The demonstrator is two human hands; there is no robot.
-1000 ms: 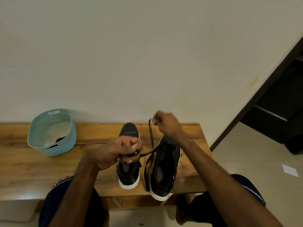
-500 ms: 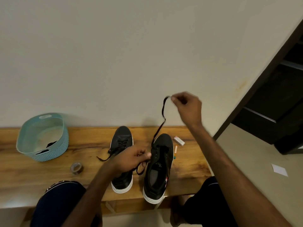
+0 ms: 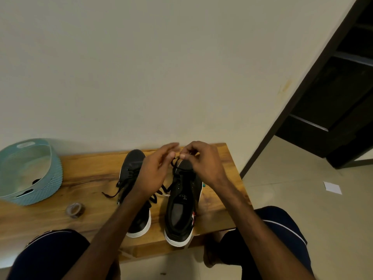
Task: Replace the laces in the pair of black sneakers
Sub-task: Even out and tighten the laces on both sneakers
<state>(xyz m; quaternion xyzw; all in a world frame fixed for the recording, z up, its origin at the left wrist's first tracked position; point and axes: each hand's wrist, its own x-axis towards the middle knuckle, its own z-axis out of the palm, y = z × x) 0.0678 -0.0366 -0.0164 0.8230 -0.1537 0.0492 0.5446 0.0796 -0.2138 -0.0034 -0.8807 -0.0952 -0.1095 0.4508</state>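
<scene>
Your right grip [image 3: 203, 161] pinched the black lace [image 3: 174, 163] over the toe end of the right sneaker [image 3: 178, 209]. Your left grip [image 3: 154, 168] met it there with fingers stretched and blurred, so whether it held the lace could not be told. The left sneaker [image 3: 133, 161] stood just beside its mate on the wooden surface [image 3: 90, 178], with a teal basket [image 3: 55, 175] at the left end, a tape roll [image 3: 75, 209] near the front edge, and a white paper [image 3: 332, 187] on the floor.

Home hallway, wooden bench [image 3: 90, 174], tiled floor [image 3: 292, 188], dark doorway [image 3: 333, 108]
</scene>
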